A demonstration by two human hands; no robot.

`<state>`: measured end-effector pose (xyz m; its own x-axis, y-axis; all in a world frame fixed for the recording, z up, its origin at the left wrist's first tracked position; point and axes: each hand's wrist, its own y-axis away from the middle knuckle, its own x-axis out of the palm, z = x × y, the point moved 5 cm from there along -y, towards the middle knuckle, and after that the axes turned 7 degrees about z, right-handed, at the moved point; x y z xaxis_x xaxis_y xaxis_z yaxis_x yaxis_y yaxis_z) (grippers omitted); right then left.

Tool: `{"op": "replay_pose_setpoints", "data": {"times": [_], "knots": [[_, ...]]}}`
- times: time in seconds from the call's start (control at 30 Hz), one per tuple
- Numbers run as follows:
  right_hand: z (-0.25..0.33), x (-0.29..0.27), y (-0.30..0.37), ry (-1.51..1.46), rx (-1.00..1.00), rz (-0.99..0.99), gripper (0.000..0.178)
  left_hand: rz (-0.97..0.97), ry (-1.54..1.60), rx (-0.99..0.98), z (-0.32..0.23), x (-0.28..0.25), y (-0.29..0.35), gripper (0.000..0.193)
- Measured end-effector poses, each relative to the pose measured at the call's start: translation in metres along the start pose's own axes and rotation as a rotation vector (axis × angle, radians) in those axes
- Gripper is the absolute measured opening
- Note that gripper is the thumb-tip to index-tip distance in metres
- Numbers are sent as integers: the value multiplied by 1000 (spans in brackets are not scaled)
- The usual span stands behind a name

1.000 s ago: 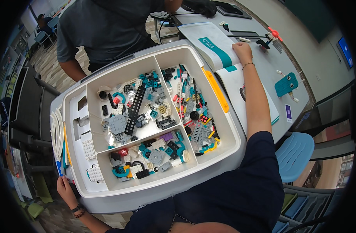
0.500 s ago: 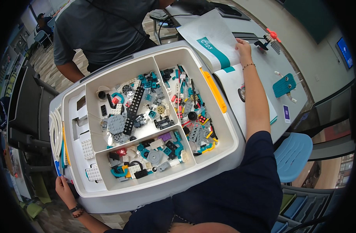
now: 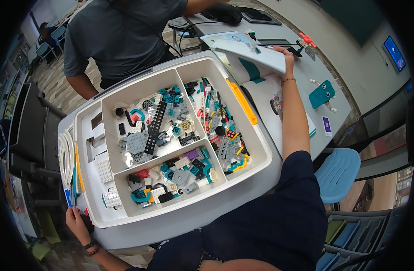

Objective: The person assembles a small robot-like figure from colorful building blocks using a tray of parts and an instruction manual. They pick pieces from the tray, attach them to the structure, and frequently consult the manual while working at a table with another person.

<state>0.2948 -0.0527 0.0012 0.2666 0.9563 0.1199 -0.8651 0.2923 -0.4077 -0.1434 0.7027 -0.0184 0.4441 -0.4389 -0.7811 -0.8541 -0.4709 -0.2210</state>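
At the far right of the table, my right hand [image 3: 283,59] is closed on the edge of an open booklet's [image 3: 259,53] raised pages. The lifted pages are tilted, and a teal band shows beneath them. Part of the lower page [image 3: 265,97] with a printed picture lies flat, close to my right forearm. My left hand [image 3: 77,224] is at the table's near left edge, fingers pinched by the lower end of a blue strip [image 3: 68,197]. What it grips, if anything, is hidden. Between my arms stands a white divided tray [image 3: 189,208] of building bricks.
A person in a grey shirt [image 3: 121,40] stands across the table. White looped tubing [image 3: 66,153] lies left of the tray. Right of the booklet are a teal brick figure [image 3: 322,94], a small purple card [image 3: 327,126] and a red-topped brick model [image 3: 306,41]. A blue chair [image 3: 337,176] stands beyond.
My right hand has swung the booklet's raised pages over, so their other side now faces up at a slant. The left hand stays at the table edge.
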Motion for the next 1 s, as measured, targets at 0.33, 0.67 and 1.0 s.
{"op": "replay_pose_setpoints", "data": {"times": [0.33, 0.67, 1.0], "knots": [[-32, -69, -14, -263, -12, 206, 15, 0, 40, 5, -4, 3, -2, 26], [26, -82, 93, -270, 489, 171, 38, 34, 1, -30, 3, -1, -1, 28], [85, -72, 141, 737, 302, 288, 35, 58, 0, -273, -76, -7, 17, 30]]}}
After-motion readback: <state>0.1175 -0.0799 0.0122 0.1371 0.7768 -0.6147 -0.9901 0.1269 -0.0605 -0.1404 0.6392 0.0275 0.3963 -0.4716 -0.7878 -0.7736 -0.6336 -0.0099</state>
